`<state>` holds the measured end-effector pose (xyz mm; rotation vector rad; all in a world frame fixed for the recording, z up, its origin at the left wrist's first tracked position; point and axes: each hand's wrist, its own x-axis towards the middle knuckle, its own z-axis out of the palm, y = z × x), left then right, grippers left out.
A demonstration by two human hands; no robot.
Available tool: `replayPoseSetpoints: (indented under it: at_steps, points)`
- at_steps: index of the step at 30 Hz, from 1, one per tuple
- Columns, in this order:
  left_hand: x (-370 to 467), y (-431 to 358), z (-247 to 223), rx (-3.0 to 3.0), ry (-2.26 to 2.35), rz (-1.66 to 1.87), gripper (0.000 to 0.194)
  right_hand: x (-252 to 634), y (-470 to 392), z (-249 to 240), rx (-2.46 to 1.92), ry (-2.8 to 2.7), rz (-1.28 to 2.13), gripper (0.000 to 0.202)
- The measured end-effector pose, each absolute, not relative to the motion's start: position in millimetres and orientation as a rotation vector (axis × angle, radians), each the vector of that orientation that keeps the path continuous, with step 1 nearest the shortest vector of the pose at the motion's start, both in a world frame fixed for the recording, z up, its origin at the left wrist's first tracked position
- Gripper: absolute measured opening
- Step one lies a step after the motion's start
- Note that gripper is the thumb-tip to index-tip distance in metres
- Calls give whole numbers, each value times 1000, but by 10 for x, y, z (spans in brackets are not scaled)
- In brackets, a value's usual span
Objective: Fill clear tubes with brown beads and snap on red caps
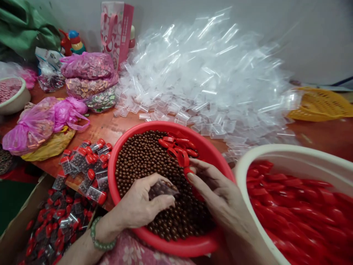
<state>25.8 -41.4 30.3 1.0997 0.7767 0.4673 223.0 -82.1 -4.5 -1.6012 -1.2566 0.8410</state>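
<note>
A red basin (114, 147) holds many small brown balls (138, 158) and several red plastic caps (182, 145) at its far right side. Over the balls, my left hand (146, 200) is closed round a clear container (163, 188) with brown balls inside. Just right of it, my right hand (212, 187) pinches a red cap (183, 159) that has a loop, between thumb and fingers. The cap and the container are apart.
Clear plastic containers (204, 81) are heaped behind the basin. A white tub (241, 165) of red caps stands right. Filled red-capped containers (88, 162) lie left, above a box (16, 228) of more. Pink bags (88, 66) and a yellow basket (322, 105) stand farther back.
</note>
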Motion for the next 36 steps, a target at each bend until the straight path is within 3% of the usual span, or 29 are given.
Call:
replayPoseSetpoints:
  at_steps: [5, 15, 25, 30, 36]
  points:
    - [266, -391, 298, 1112, 707, 489, 20, 2201, -773, 74, -1333, -682, 1275, 33]
    - [253, -339, 256, 1311, 848, 384, 15, 2018, -644, 115, -1145, -557, 1453, 37]
    - [206, -340, 390, 1394, 850, 356, 11, 2077, -727, 58, -1581, -1040, 940, 33]
    - [220, -342, 345, 1268, 857, 412, 14, 1942, -674, 270, -1339, -734, 976, 11]
    - [219, -409, 306, 1201, 818, 361, 13, 1821, -662, 409, -1211, -792, 942, 6]
